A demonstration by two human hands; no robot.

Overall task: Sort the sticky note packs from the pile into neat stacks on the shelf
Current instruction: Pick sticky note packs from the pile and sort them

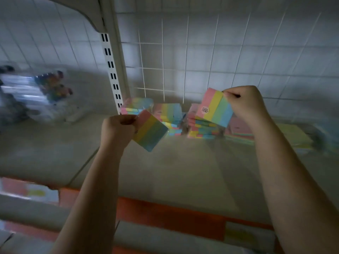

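1. Two sticky note packs are in hand at once, one per hand, both held above the shelf (pixel 183 162), so the step looks like carrying picked packs toward a stack.
2. The left hand (pixel 117 129) has its fingers curled round the near corner of the left pack (pixel 150 131), which tilts down to the right, its pink, yellow, green and blue stripes facing up.
3. The right hand (pixel 244 103) pinches the top right corner of the right pack (pixel 214 109), which hangs just above the stack (pixel 203 129) below it; whether the two touch is unclear in the blur.
4. The pile (pixel 168 116) of loose striped packs lies against the wire grid (pixel 165 70) at the back of the shelf, between the two hands and beyond them.
5. Flat pink and yellow pads (pixel 293 134) lie to the right, partly hidden by the right forearm.
6. Next, I judge, each pack must be turned level and square with the stack's edges, stripes matching, before the fingers let go; a tilted release could topple the uneven stack.
7. A blurred bundle of pens (pixel 51 87) sits far left, well apart from the work.
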